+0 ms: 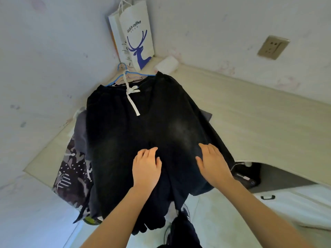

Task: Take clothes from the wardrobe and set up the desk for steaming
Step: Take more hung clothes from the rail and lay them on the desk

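Head view of a pale wood-grain desk (250,111) set into a corner of white walls. A black garment (143,133) with a white drawstring (132,101) lies spread flat on the desk, waistband toward the corner and its lower part hanging over the near edge; blue hangers (129,75) show just beyond the waistband. The left hand (146,169) rests palm-down on the garment near its middle, fingers slightly bent and loosely together, gripping nothing. The right hand (213,163) lies flat just beside it on the cloth, fingers straight and close together, thumb spread, also holding nothing. The fabric passes under both palms and extends beyond the fingertips toward the corner. A camouflage-patterned cloth (71,169) and a grey cloth (80,133) lie beneath the garment at its left. A white paper bag (138,40) printed with a blue deer stands in the corner, a small white bundle (167,64) near it. A wall socket (273,47) sits on the right wall.
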### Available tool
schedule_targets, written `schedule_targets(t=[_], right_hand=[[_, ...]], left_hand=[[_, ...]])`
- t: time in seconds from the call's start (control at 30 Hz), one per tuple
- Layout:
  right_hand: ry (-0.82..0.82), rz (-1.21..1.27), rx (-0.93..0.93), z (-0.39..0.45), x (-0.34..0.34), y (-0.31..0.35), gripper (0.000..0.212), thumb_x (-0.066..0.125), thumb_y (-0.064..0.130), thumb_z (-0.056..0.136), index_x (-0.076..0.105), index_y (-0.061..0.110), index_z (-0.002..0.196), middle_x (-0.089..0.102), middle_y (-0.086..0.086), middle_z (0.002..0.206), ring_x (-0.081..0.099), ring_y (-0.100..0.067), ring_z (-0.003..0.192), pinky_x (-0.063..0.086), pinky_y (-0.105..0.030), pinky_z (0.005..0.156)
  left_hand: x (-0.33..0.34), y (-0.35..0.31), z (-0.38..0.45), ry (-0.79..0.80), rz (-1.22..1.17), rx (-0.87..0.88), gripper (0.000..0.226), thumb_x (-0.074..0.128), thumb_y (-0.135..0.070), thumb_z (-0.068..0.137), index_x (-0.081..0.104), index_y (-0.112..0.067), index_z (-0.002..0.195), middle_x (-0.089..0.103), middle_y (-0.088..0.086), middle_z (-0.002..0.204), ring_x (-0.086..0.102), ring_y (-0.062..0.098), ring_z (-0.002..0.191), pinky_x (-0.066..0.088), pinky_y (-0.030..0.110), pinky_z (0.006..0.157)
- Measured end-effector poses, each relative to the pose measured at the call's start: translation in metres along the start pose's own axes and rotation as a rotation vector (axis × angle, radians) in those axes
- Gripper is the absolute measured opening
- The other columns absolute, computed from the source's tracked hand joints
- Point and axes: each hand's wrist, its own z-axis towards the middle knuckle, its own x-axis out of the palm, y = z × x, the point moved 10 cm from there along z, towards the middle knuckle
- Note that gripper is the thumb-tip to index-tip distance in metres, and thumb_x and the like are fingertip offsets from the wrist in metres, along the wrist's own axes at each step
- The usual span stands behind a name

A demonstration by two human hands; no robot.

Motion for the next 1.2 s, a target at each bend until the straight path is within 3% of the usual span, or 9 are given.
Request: schedule_targets(t=[0.23, 0.4, 0.63, 0.87, 1.0, 1.2], right_hand=[[-0.028, 0.1, 0.186, -0.102, 0.006, -0.045, 0.047, 0.042, 0.032, 0.099, 0.037, 0.015, 0.142, 0.045, -0.003, 0.142, 0.031, -0.023, 0.139, 0.028, -0.035, 0.114], [-0.087, 0.147, 0.32, -0.183, 0.01, -0.083, 0.045, 0.041, 0.031, 0.1, 0.038, 0.013, 0.141, 0.042, -0.003, 0.144, 0.03, -0.022, 0.138, 0.027, -0.034, 0.114], [-0.164, 0.153, 0.544, -0.318, 0.028, -0.145, 0.048, 0.041, 0.034, 0.1, 0.036, 0.014, 0.143, 0.043, -0.003, 0.144, 0.034, -0.022, 0.137, 0.031, -0.034, 0.112], [-0.21, 0.115, 0.762, -0.479, 0.067, -0.189, 0.052, 0.061, 0.033, 0.089, 0.052, 0.008, 0.133, 0.056, -0.009, 0.134, 0.047, -0.032, 0.13, 0.04, -0.041, 0.106], [-0.238, 0.107, 0.882, -0.576, 0.086, -0.205, 0.059, 0.065, 0.034, 0.086, 0.05, 0.006, 0.135, 0.052, -0.012, 0.138, 0.041, -0.035, 0.134, 0.034, -0.043, 0.109], [-0.291, 0.145, 1.078, -0.714, 0.112, -0.227, 0.063, 0.056, 0.035, 0.092, 0.035, 0.008, 0.145, 0.035, -0.011, 0.152, 0.021, -0.032, 0.144, 0.019, -0.043, 0.115]], left_hand=[[0.008, -0.07, -0.055, 0.085, -0.069, 0.164, 0.028, 0.062, -0.023, 0.087, 0.066, -0.019, 0.114, 0.069, -0.005, 0.1, 0.058, 0.017, 0.104, 0.051, 0.033, 0.079], [0.031, -0.152, -0.114, 0.15, -0.028, 0.499, 0.026, 0.069, -0.018, 0.081, 0.069, -0.014, 0.107, 0.07, -0.005, 0.089, 0.063, 0.02, 0.093, 0.052, 0.033, 0.068], [0.06, -0.24, -0.224, 0.259, -0.04, 0.827, 0.022, 0.066, -0.016, 0.082, 0.068, -0.014, 0.104, 0.068, -0.006, 0.087, 0.06, 0.019, 0.091, 0.05, 0.032, 0.07], [0.092, -0.303, -0.386, 0.41, -0.029, 1.114, 0.042, 0.065, -0.022, 0.085, 0.059, -0.014, 0.126, 0.061, 0.002, 0.129, 0.056, 0.023, 0.119, 0.049, 0.035, 0.095], [0.105, -0.329, -0.488, 0.522, -0.025, 1.25, 0.053, 0.062, -0.026, 0.088, 0.049, -0.016, 0.139, 0.046, 0.003, 0.147, 0.043, 0.024, 0.135, 0.044, 0.04, 0.105], [0.116, -0.373, -0.626, 0.63, -0.028, 1.454, 0.057, 0.058, -0.026, 0.091, 0.042, -0.016, 0.144, 0.04, 0.003, 0.15, 0.035, 0.022, 0.14, 0.042, 0.041, 0.107]])
